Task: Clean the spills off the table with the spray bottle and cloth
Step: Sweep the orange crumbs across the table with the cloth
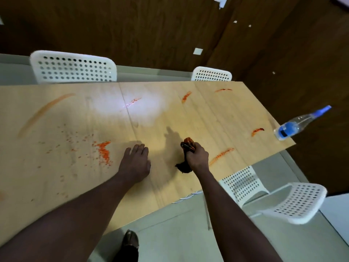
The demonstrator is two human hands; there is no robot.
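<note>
A light wooden table [56, 182] carries several orange-red spills: a thick patch [103, 150] left of my hands, a streak [221, 154] just right of my right hand, and smears near the far edge [186, 96] and the right corner [257, 131]. My right hand [196, 155] grips a dark, bunched cloth [187, 145] stained orange, held on the tabletop. My left hand [136, 162] rests flat on the table, fingers straight. A clear spray bottle [298, 124] with a blue nozzle stands at the table's right corner, far from both hands.
White perforated chairs stand at the far side [73, 67] [211, 74] and at the near right [243, 183] [300, 203]. Small droplets speckle the table's left part. My shoe [130, 240] shows on the grey floor. A bright light patch [143, 104] lies mid-table.
</note>
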